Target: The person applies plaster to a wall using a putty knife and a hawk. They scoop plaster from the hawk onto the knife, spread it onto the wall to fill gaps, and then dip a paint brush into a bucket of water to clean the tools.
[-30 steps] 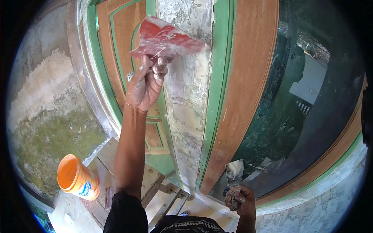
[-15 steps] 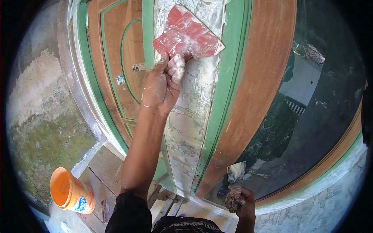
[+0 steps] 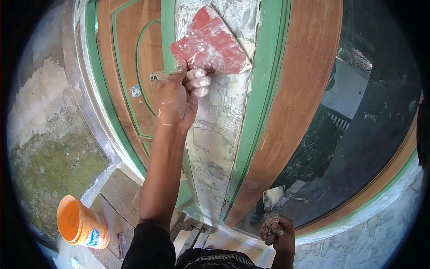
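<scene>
the left hand (image 3: 179, 98) is reaching up and gripping a broad red spreader (image 3: 210, 45), its whitened fingers (image 3: 199, 84) curling closed at the tool's narrow end while the thumb is pressing along the near side. the red spreader is sitting in front of a rough grey-white wall strip (image 3: 215, 116), its long edge slanting down to the right and one corner reaching close to a green frame (image 3: 262, 98); whether the edge is touching the wall strip i cannot tell. white smears are covering much of the red face. lower down and to the right, the right hand (image 3: 285, 235) is holding a small putty knife (image 3: 273, 200), its fingers closing around the crusted handle and the metal blade pointing upward, pale material clinging to it. behind that blade a dark glass pane (image 3: 354, 166) is showing, with a brown wooden border (image 3: 300, 89) running between it and the green frame. left of the wall strip, a wooden door (image 3: 127, 62) with green trim is standing. at lower left, an orange bucket (image 3: 95, 231) is resting on the floor (image 3: 121, 188), well apart from both hands, its mouth facing up.
</scene>
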